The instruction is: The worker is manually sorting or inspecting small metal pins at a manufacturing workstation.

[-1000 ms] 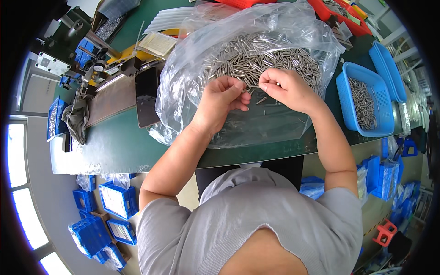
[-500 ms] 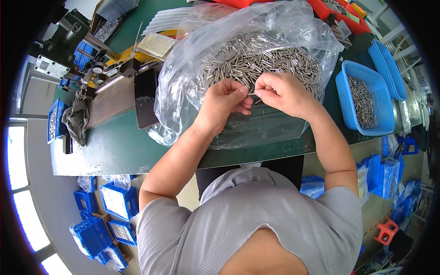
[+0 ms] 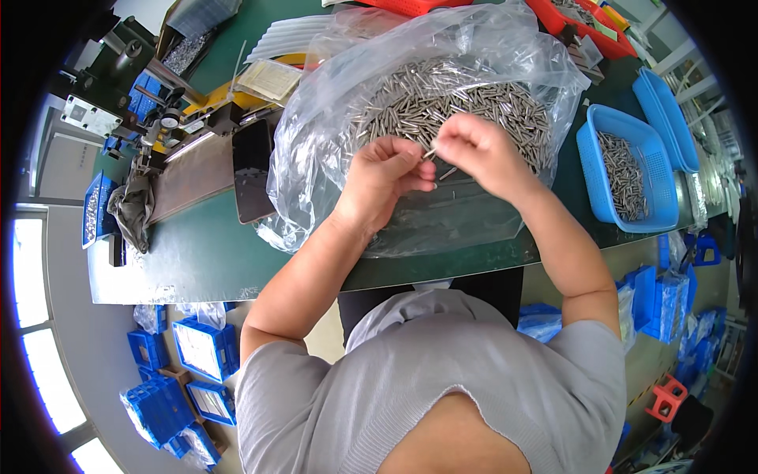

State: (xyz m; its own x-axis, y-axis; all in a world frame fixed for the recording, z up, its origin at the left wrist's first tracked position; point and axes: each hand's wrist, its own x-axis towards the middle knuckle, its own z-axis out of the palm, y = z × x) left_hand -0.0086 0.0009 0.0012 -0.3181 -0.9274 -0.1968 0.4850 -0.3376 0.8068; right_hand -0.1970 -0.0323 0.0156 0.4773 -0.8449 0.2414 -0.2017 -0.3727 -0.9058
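A clear plastic bag point(image 3: 304, 170) lies spread on the bench, its mouth gaping over a heap of small silvery metal pins point(image 3: 418, 99). In front of the heap, my left hand point(image 3: 383, 178) pinches one short metal pin point(image 3: 431, 152) between thumb and forefinger, its other fingers curled. My right hand point(image 3: 483, 154), slightly blurred, meets the pin's other end with closed fingertips. The pin slants between the two hands, mostly covered by the fingers. Another loose pin point(image 3: 448, 173) lies just below my right hand.
On the right stands a blue basket point(image 3: 588, 158) of similar pins, beside another blue basket point(image 3: 655, 95). A dark phone-like slab point(image 3: 253, 170) lies left of the bag. Farther left is a bench fixture with a dial gauge point(image 3: 170, 118). Red trays point(image 3: 608, 43) sit at the back.
My right hand has turned and lifted a little, its fingers now more folded. The pin between my hands has tilted from near level to a slant. My left hand has barely shifted.
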